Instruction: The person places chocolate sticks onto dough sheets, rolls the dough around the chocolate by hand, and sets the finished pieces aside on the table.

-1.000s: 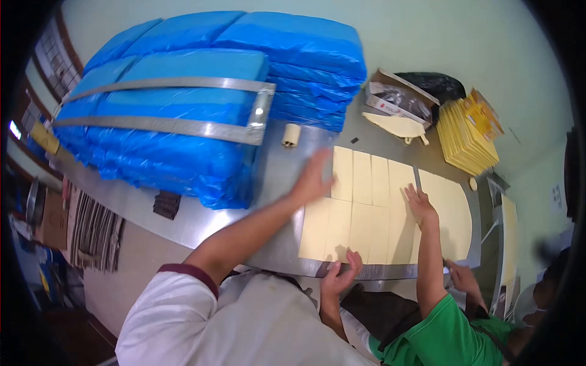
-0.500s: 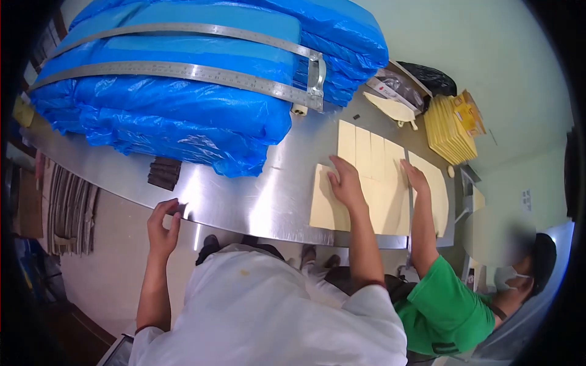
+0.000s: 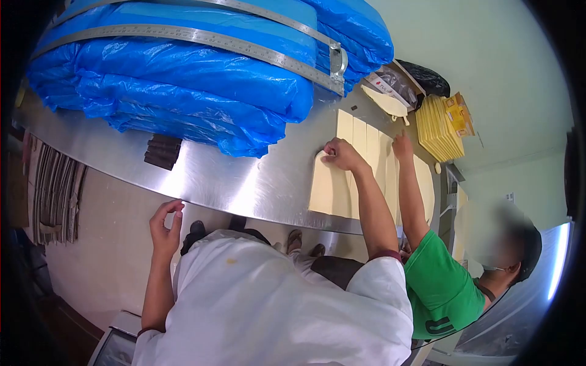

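Right hand, right of frame centre: fingers curled down at the upper left corner of the cut pale sheets, fingertips at the edge; can't tell if it's pinching the corner or just touching. Sheets lie flat on the steel table, right of centre, split into narrow strips by straight cuts; the right forearm covers part of them. Left hand, left of centre, just off the table's front edge: fingers bent, narrow gap at most between thumb and index tips; can't tell if anything small is in there. Nearest loose items to it: bundle of dark brown sticks on the table, above it in frame. Co-worker in green sleeve, right side; their hand is over the sheets' right part, finger pointing up-frame. Blue-wrapped stack fills upper left, metal ruler frame across its top. Upper right: irregular pale piece beside an open carton, black bag behind, yellow stack to the right.
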Available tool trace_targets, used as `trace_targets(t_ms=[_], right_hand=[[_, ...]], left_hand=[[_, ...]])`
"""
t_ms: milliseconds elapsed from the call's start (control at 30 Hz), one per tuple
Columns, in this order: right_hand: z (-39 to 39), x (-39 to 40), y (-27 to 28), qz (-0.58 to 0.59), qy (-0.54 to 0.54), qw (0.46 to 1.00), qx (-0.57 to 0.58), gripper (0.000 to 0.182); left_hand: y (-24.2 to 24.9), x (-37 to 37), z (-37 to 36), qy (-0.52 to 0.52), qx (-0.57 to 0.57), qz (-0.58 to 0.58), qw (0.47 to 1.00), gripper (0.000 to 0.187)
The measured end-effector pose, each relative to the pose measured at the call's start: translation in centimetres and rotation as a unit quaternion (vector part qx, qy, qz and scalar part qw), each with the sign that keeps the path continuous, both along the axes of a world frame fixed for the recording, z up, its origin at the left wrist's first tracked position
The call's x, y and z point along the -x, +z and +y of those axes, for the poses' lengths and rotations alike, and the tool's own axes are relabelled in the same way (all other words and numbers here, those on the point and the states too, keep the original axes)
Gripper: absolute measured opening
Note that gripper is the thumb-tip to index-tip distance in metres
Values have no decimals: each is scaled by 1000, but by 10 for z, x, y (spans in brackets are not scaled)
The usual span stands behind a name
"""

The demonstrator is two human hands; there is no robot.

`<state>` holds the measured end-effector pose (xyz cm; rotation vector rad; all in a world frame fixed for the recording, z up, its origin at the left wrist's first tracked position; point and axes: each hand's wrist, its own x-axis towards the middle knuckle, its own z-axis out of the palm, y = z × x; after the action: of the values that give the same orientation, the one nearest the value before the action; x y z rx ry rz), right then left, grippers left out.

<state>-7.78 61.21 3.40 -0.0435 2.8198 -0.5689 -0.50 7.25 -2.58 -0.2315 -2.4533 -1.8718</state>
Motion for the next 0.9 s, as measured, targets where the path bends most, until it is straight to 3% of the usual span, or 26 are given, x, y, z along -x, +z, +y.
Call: trace_targets(t_ms=[33,100,267,433,533,633,667,733,767,800,900], right_hand=[[1,-2,1,36,24,999,11,30],[-1,-11,13,1,-13,999,37,27],[-42,-48,89,29,-16,999,44,21],[-105,-85,169,46,-2,998,39,18],[-123,-87,183,82,39,993,75,17],[-133,-74,184,92,52,990,98,17],[-136,-70,183,93,55,989,103,17],[-140,-68,177,125,94,975,157,20],[-142,-67,174,142,113,966,183,21],[-146,-67,177,130,113,963,206,21],[-152,-57,183,54,101,971,210,21]], left_hand=[[0,1,0,-6,-3,-4,1000,22],[2,2,2,-17,-9,-10,1000,23],[7,-5,26,-94,-65,-86,990,25],[23,6,74,-256,-84,-58,961,36],[34,15,109,-342,-115,-147,921,40],[31,24,130,-389,-213,-403,801,39],[33,25,133,-360,-241,-478,765,51],[24,14,139,-276,-133,-233,923,59],[20,10,142,-223,-73,-100,967,62],[38,14,140,-221,-71,-64,971,70],[40,32,151,-365,-105,-140,914,61]])
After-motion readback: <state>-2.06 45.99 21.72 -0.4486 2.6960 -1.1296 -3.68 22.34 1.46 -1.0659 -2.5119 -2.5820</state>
